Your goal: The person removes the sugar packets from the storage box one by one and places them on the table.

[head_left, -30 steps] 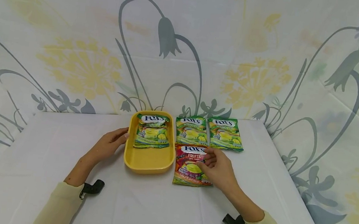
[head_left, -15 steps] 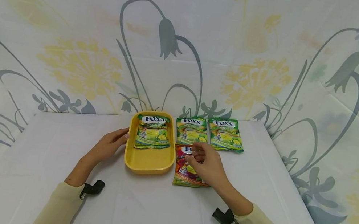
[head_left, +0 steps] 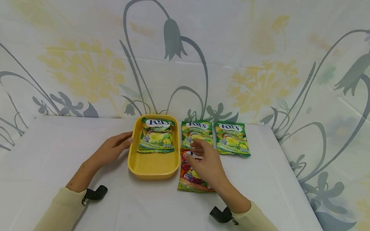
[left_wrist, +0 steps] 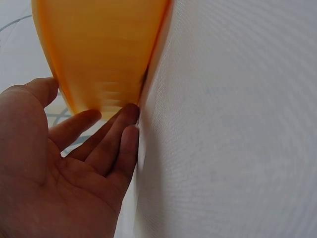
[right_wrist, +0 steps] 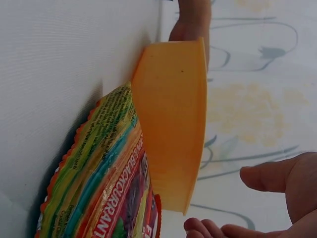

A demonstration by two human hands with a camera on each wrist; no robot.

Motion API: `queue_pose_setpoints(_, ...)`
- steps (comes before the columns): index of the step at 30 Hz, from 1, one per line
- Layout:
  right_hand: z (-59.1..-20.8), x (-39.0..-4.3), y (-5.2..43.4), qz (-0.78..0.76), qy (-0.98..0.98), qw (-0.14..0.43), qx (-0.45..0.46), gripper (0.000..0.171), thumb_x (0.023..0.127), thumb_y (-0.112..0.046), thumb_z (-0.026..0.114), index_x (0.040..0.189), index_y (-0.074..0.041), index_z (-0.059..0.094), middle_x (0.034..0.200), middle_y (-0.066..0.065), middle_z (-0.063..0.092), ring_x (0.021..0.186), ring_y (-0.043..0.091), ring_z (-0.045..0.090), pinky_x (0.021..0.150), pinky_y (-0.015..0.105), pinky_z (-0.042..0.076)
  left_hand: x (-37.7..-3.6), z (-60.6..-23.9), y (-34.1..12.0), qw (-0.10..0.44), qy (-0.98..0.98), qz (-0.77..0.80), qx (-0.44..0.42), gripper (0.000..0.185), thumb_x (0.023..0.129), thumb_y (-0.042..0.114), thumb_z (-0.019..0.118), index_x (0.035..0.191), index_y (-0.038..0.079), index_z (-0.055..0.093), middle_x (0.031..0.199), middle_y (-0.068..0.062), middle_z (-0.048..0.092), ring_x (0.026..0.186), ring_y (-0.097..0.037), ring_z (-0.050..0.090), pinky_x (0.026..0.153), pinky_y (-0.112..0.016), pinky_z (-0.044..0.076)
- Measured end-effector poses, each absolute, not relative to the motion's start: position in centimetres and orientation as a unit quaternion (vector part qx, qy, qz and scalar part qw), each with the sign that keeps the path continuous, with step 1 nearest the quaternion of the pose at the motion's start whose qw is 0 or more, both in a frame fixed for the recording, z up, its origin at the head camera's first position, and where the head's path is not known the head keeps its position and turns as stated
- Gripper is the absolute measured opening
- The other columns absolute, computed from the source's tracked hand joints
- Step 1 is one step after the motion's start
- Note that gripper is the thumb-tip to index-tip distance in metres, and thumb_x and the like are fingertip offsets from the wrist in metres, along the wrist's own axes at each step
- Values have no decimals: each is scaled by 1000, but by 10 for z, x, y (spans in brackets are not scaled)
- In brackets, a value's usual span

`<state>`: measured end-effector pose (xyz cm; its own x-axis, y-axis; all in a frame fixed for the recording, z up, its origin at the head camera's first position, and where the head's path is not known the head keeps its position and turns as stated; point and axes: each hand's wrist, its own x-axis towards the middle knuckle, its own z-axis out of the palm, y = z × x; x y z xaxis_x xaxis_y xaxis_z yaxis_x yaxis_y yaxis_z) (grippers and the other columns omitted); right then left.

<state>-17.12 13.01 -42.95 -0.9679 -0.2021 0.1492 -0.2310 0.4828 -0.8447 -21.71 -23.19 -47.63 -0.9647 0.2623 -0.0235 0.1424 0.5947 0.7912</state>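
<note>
My left hand rests its fingers and thumb against the left side of a yellow plastic tray. In the left wrist view the fingertips touch the tray's outer wall low by the cloth. A green Fox's candy bag lies face up in the far half of the tray. Just right of the tray is a red Fox's Fruits candy bag, partly covered in the head view by my right hand. That hand hovers over it, loosely bent and holding nothing; the right wrist view shows it apart from the bag.
Two more green Fox's candy bags, one nearer the tray and one farther right, lie behind the red bag. Everything sits on a white cloth-covered table. A floral-print cloth backdrop rises behind and at both sides.
My right hand has moved left across the red candy bag toward the tray, with nothing in it. My left hand, the tray and the bags have stayed in place.
</note>
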Motion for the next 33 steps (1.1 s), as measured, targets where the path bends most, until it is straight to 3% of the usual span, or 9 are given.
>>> queue_pose_setpoints(10,-425,-181,115,499,-855,19,139,58,99,-17,77,150,-1,54,137,21,66,123,38,68,105,52,56,-218,-476,-231,72,890,436,110,67,113,48,45,163,3,39,164,-22,45,152,-44,40,121,-61,37)
queue_pose_setpoints(24,-420,-196,88,504,-853,2,136,64,101,-19,75,155,1,49,146,19,61,135,33,61,113,46,51,-217,-475,-231,71,890,436,108,66,114,46,46,163,2,39,162,-22,46,150,-44,42,121,-61,38)
queue_pose_setpoints(33,-419,-209,72,492,-857,-15,153,64,103,-21,72,154,7,46,150,23,57,139,37,58,115,45,50,-217,-475,-231,73,889,440,109,67,114,47,45,163,2,39,162,-23,46,150,-44,43,121,-62,37)
